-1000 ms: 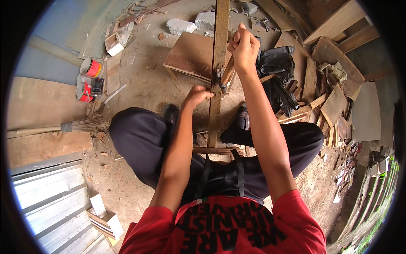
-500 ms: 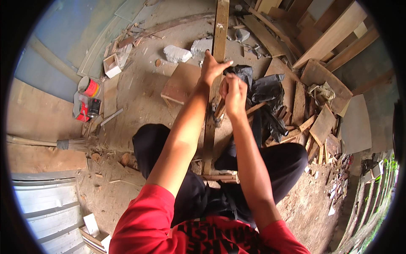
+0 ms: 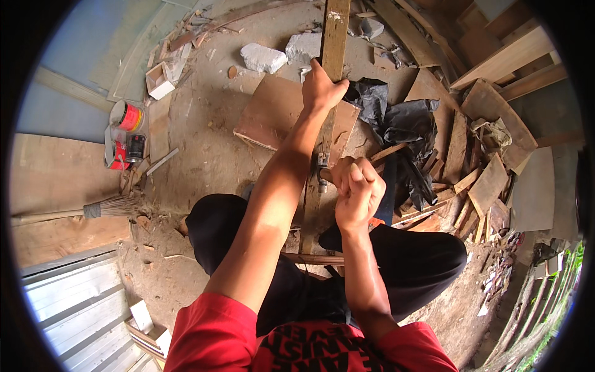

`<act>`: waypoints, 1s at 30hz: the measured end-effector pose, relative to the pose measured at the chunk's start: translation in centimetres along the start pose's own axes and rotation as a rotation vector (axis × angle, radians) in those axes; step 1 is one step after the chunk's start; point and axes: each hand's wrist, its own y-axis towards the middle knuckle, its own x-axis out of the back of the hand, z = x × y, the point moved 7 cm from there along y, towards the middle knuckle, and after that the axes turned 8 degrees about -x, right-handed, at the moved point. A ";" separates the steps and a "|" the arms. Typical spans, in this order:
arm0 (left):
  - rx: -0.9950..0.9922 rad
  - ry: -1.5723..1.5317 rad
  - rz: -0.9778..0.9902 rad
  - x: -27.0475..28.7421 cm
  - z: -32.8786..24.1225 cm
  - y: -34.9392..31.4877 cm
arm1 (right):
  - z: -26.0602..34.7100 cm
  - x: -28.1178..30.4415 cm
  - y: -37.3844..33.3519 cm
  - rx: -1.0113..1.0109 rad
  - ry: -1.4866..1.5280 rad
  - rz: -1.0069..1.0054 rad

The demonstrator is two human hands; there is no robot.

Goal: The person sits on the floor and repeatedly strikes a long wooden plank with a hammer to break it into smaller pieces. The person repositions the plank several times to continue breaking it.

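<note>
Left hand [image 3: 322,88]: wrapped around the beam [image 3: 335,34], up past the hammer [image 3: 324,175].
Right hand [image 3: 359,192]: closed on the hammer's handle, the thumb on top.
Hammer head: right at the beam, below the left hand; I cannot tell if it is touching.
Beam: it runs from the top of the view down between the legs [image 3: 427,254].
Hammer work: it looks like hitting or prying at one spot; I cannot tell which.
Next move: it seems to call for a tight left hold, so the beam does not wobble, and fingers kept away from the hammer head.
Floor [image 3: 201,139]: brown and dusty, with little bits about.
Past the beam: a brown board [image 3: 268,111] and white lumps [image 3: 263,57].
Right side: a black bag [image 3: 409,127] and a messy heap of scrap wood [image 3: 455,142].
Left side: cans [image 3: 131,118], a broom [image 3: 114,206] and a shiny metal sheet [image 3: 74,297].
</note>
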 end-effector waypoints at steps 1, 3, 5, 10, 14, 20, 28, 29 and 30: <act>-0.003 0.005 -0.006 -0.2 0.0 0.0 | 0.0 0.2 -0.3 0.021 -0.018 -0.002; -0.002 0.005 -0.010 -0.3 0.1 0.1 | 0.2 0.5 -0.9 0.067 -0.054 -0.003; 0.006 -0.004 -0.005 0.0 0.3 0.2 | 0.2 0.6 -1.4 0.025 -0.048 -0.007; 0.023 0.021 0.003 0.2 -0.5 0.1 | 0.8 1.7 -2.5 0.008 -0.044 -0.020; 0.036 0.038 0.004 -0.1 -0.1 0.0 | 0.1 1.5 -3.1 0.016 -0.035 0.015; 0.043 0.031 -0.001 0.2 -0.6 0.2 | 0.6 2.0 -3.7 0.010 -0.057 0.017; 0.037 0.080 0.055 0.2 -1.0 -0.3 | 1.3 2.4 -5.5 0.096 -0.101 0.001; 0.040 0.070 0.058 0.2 -0.9 -0.4 | 1.1 2.4 -5.6 0.113 -0.081 0.007; 0.041 0.056 0.056 0.1 -0.7 -0.3 | 0.9 2.4 -5.3 0.133 -0.062 0.017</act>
